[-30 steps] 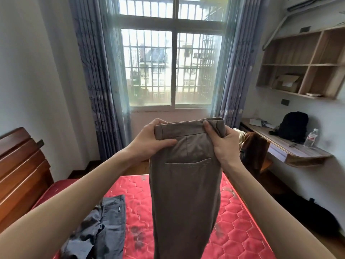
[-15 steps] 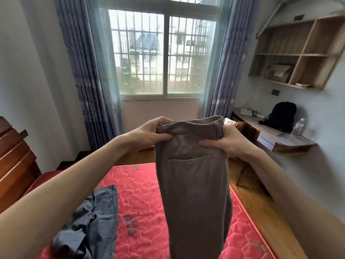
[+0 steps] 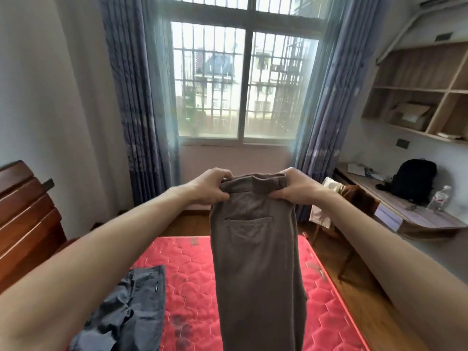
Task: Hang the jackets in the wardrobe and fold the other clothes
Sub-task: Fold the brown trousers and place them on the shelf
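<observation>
The person holds a pair of brown trousers (image 3: 255, 262) up in front of them, arms stretched out. The left hand (image 3: 211, 187) grips one end of the waistband and the right hand (image 3: 295, 186) grips the other, fingers curled over the top edge, so the two hands sit close together with only the doubled waistband between them. The trousers hang straight down from the hands, legs laid together and the back pocket facing the camera, their lower part out of view. Below and to the left of the left hand, dark grey trousers (image 3: 126, 312) lie rumpled on the red mattress (image 3: 192, 274), apparently not yet folded. No neat stack and no wardrobe appear, so the folding looks barely begun. Beyond the right hand, a brown garment (image 3: 354, 198) drapes over a chair, possibly a jacket awaiting hanging.
</observation>
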### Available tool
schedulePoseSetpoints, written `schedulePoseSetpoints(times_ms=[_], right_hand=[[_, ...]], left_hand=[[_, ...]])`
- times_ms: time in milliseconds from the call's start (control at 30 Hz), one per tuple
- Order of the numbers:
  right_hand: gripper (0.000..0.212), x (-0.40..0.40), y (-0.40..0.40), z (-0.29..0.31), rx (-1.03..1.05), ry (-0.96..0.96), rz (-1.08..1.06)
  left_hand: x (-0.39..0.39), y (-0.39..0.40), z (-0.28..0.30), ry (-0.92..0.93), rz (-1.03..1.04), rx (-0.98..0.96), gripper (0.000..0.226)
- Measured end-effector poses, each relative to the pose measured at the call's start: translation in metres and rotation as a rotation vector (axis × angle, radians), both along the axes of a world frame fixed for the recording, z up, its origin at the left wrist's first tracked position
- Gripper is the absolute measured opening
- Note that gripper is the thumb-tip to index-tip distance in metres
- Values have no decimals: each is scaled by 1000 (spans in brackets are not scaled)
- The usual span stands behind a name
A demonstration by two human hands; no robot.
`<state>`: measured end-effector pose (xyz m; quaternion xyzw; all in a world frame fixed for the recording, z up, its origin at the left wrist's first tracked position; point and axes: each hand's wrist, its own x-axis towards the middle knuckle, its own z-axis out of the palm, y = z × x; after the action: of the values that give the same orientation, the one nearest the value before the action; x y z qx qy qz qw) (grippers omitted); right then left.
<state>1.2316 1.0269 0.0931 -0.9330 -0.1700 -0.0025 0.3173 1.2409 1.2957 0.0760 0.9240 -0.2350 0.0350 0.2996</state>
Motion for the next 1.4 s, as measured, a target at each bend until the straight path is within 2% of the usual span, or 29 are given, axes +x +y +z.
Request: schedulePoseSetpoints(times_ms=[33,133,267,367,500,567,667,733,833,967,1167,1233,1400], right_hand=[[2,17,7,4,-81,-39,-13],[11,57,22,14,-251,-205,-78],[11,89,15,34,-272,-476,-135],[11,97,1,56,-253,-668,-187],[12,85,-15,69,-269,-837,-224],[12,66,-27,56,-302,-924,-209],[21,29,-46,17,-313,-979,-150],[27,4,-54,-23,-284,-897,-125],[40,-29,-57,-96,-232,-630,-105],[30,-67,-55,-218,-274,-224,-40],[25,-171,-59,-443,-470,162,65],[34,-213,-61,-494,-506,253,123],[33,-297,-69,-584,-531,496,213]], left_hand=[[13,3,-2,-15,30,-3,22],[50,9,-1,-50,114,-85,24],[89,5,28,-190,123,-221,31],[103,-12,58,-367,124,-290,39],[101,-32,71,-524,125,-439,44],[86,-41,59,-537,95,-492,45],[53,-45,27,-533,7,-463,46],[31,-44,-9,-516,-39,-394,43],[-7,-42,-79,-450,29,-193,43],[-65,-35,-215,-114,17,-14,47],[-185,-36,-442,288,-84,377,60],[-230,-43,-489,399,-127,438,55],[-306,-62,-573,594,-253,574,53]])
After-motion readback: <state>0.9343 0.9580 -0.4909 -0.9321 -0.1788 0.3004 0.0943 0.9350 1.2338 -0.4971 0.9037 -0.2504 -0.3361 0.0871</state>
